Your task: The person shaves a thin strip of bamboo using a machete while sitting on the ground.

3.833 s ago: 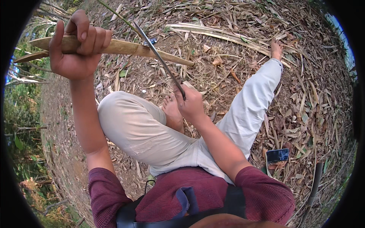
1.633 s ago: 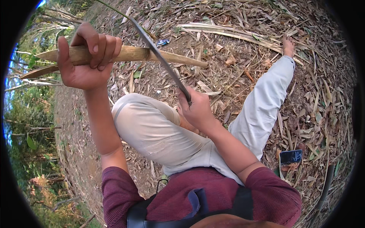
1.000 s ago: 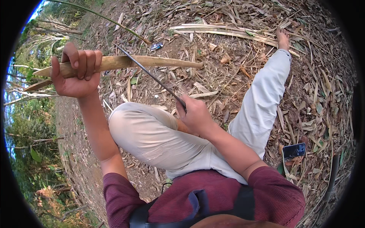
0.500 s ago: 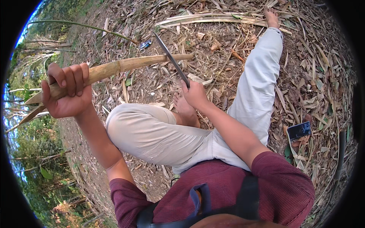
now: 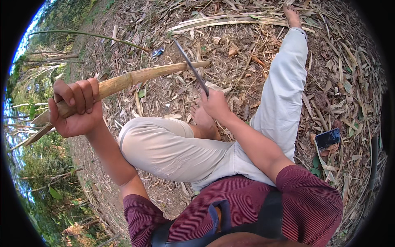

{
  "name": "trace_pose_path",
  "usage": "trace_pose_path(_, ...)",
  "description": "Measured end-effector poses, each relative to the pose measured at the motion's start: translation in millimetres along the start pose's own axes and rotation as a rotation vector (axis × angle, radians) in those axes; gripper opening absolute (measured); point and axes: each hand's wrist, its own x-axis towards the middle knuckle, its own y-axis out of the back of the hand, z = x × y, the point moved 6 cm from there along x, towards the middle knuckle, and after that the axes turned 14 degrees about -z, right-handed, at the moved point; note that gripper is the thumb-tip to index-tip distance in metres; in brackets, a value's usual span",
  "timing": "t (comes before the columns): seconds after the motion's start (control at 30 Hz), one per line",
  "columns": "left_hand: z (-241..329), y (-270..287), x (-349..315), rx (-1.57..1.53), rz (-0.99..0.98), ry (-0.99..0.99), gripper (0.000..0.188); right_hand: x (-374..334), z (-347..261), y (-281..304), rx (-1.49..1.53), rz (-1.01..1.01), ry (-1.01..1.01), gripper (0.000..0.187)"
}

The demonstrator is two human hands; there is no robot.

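My left hand (image 5: 78,108) is closed round the near end of a long split bamboo strip (image 5: 144,75), whose split, pointed tips stick out behind the fist. The strip slants away from me, up to the right, with a joint ring along its length. In my right hand (image 5: 214,105) is a long narrow-bladed knife (image 5: 189,61), gripped by its handle, which the fingers mostly hide. The blade lies across the strip close to its far end; whether its edge bites into the bamboo I cannot tell.
Dry leaves and shavings cover the ground. Pale split strips (image 5: 230,20) lie at the far side by my outstretched foot (image 5: 292,16). A phone (image 5: 328,139) rests on the litter at right. A small blue packet (image 5: 157,52) and a thin green stem (image 5: 94,34) lie far left.
The blade has slid a little along the bamboo strip toward its far end. Both hands keep their grips, and the whole view has shifted slightly.
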Motion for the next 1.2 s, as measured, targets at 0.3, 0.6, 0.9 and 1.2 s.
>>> trace_pose_path(0.3,5,-2,4,0.023,0.062,0.005,0.033,18,60,-15,-0.038,0.014,-0.167,0.038)
trace_pose_path(0.6,4,-2,-6,0.003,-0.017,0.003,0.034,0,0,-16,-0.007,0.061,0.233,0.047)
trace_pose_path(0.9,6,2,-9,-0.019,-0.03,0.017,0.035,4,-24,-13,-0.07,0.06,0.248,0.045)
trace_pose_path(1.2,-8,-6,6,-0.016,-0.046,0.008,0.033,13,80,-16,-0.025,0.046,-0.322,0.045)
